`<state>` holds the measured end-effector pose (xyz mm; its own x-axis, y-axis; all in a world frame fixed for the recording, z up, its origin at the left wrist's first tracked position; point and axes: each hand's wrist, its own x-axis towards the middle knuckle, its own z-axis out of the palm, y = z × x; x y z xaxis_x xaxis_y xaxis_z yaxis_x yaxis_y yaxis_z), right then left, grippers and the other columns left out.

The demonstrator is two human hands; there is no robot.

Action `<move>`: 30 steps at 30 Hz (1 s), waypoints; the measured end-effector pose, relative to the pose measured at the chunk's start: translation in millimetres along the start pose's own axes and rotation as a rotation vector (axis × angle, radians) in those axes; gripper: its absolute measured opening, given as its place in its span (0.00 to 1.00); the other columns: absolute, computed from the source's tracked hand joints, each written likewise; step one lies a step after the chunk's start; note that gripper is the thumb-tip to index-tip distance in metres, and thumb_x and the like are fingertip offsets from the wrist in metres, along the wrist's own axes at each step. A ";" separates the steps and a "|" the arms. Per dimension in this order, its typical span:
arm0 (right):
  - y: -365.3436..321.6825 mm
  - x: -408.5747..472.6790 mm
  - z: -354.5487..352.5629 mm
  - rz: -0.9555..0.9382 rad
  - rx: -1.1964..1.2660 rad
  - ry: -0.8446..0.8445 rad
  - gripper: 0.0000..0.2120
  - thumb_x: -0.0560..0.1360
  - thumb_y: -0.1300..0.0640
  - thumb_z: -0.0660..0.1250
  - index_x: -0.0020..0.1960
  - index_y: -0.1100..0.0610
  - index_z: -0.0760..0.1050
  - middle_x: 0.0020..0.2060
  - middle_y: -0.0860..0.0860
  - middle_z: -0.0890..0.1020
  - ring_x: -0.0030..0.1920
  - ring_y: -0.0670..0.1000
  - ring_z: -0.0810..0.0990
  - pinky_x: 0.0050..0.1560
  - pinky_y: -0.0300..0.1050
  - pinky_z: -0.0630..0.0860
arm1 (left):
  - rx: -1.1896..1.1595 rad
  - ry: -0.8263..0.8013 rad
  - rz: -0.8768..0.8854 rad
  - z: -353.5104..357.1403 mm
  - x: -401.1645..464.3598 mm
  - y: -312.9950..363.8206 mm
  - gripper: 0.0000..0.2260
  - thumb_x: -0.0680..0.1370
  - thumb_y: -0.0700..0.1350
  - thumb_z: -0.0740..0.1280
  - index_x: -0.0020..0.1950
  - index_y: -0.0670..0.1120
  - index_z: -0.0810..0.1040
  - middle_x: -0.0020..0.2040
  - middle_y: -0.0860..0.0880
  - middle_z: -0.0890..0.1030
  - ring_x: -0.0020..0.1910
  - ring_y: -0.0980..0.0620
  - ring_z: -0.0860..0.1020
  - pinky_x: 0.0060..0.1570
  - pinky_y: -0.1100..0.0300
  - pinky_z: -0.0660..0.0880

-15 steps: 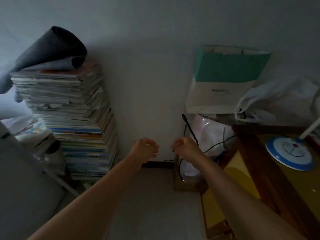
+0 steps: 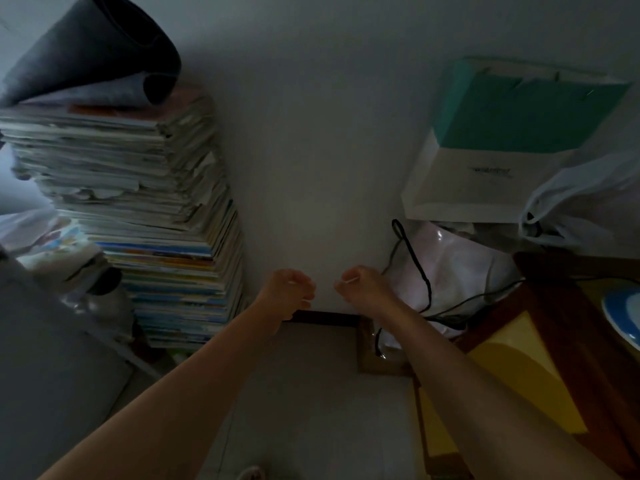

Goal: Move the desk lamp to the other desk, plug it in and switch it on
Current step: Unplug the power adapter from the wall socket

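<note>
Two hands are held out, slightly apart, before the wall: the left hand (image 2: 289, 289) and right hand (image 2: 363, 284) each pinch a thin white strand; what it is cannot be told. Right of the right hand, the lamp base (image 2: 623, 315) rests on the desk (image 2: 568, 306).

Glossy wooden desk (image 2: 568, 327), matt paper bag (image 2: 502, 147), crinkly plastic bag (image 2: 588, 188).

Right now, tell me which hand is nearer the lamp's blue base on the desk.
The right hand. It sits in front of the wall, with the blue lamp base off to its right at the picture's edge. The left hand is further left, beyond the right hand from the base.
</note>
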<state>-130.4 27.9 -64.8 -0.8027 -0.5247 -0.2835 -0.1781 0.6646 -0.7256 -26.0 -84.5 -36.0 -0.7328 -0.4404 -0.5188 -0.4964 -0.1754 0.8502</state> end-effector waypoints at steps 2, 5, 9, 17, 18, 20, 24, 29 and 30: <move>-4.7 13.7 12.0 0.026 0.008 0.004 0.18 0.73 0.50 0.66 0.58 0.60 0.74 0.57 0.58 0.80 0.56 0.55 0.78 0.48 0.39 0.68 | 0.022 0.001 0.011 -14.8 15.8 1.1 0.09 0.77 0.34 0.62 0.39 0.45 0.71 0.37 0.48 0.75 0.27 0.56 0.77 0.14 0.74 0.66; -19.2 50.7 37.4 0.086 0.034 0.020 0.18 0.73 0.51 0.67 0.58 0.60 0.74 0.58 0.58 0.79 0.57 0.55 0.77 0.47 0.38 0.66 | 0.049 0.022 -0.010 -47.1 57.3 7.3 0.06 0.75 0.33 0.65 0.50 0.42 0.73 0.40 0.46 0.76 0.33 0.54 0.73 0.14 0.75 0.66; -23.4 72.3 49.3 0.103 0.061 0.050 0.18 0.74 0.52 0.66 0.59 0.61 0.73 0.58 0.59 0.79 0.56 0.56 0.77 0.48 0.38 0.67 | 0.090 0.012 0.018 -63.4 86.2 10.2 0.07 0.75 0.34 0.66 0.51 0.41 0.74 0.44 0.42 0.77 0.33 0.54 0.73 0.16 0.76 0.67; -8.9 130.7 76.8 0.189 0.114 0.017 0.18 0.75 0.54 0.66 0.61 0.62 0.71 0.59 0.60 0.78 0.59 0.57 0.75 0.53 0.40 0.69 | 0.148 0.009 -0.078 -66.6 166.8 -7.5 0.04 0.75 0.36 0.67 0.44 0.42 0.74 0.43 0.42 0.77 0.34 0.53 0.75 0.18 0.74 0.69; -5.5 138.0 78.8 0.193 0.108 0.016 0.18 0.75 0.53 0.66 0.61 0.62 0.71 0.59 0.59 0.78 0.59 0.56 0.75 0.52 0.39 0.69 | 0.151 0.010 -0.087 -66.4 176.8 -9.9 0.06 0.74 0.35 0.68 0.41 0.43 0.73 0.42 0.43 0.77 0.35 0.52 0.76 0.23 0.70 0.75; 2.4 155.3 83.1 0.202 0.110 0.000 0.18 0.75 0.53 0.66 0.61 0.61 0.71 0.60 0.59 0.77 0.59 0.55 0.75 0.49 0.37 0.67 | 0.151 0.024 -0.103 -65.3 198.8 -16.8 0.09 0.73 0.33 0.69 0.36 0.45 0.73 0.44 0.41 0.78 0.42 0.46 0.78 0.45 0.55 0.81; 23.1 192.6 98.6 0.212 0.117 -0.011 0.18 0.75 0.54 0.65 0.62 0.62 0.71 0.61 0.59 0.77 0.59 0.56 0.75 0.48 0.34 0.65 | 0.168 0.071 -0.107 -65.2 246.4 -34.2 0.11 0.72 0.34 0.69 0.34 0.47 0.74 0.42 0.42 0.79 0.48 0.44 0.78 0.59 0.43 0.76; 54.2 241.3 137.9 0.204 0.093 -0.046 0.17 0.76 0.58 0.64 0.61 0.66 0.70 0.57 0.63 0.78 0.56 0.58 0.76 0.32 0.30 0.63 | 0.222 0.105 -0.125 -64.9 313.5 -71.3 0.10 0.73 0.35 0.68 0.36 0.47 0.74 0.57 0.34 0.80 0.58 0.37 0.78 0.61 0.45 0.75; 60.5 250.8 147.2 0.199 0.094 -0.054 0.17 0.76 0.58 0.64 0.61 0.66 0.69 0.57 0.64 0.78 0.56 0.59 0.76 0.32 0.31 0.64 | 0.244 0.103 -0.130 -65.0 324.6 -78.8 0.06 0.74 0.36 0.68 0.38 0.45 0.76 0.58 0.33 0.79 0.59 0.37 0.78 0.62 0.47 0.75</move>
<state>-258.8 -141.7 -272.1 -0.7844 -0.4174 -0.4588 0.0370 0.7068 -0.7064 -194.5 -270.8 -265.6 -0.6111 -0.5171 -0.5993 -0.6892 -0.0247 0.7241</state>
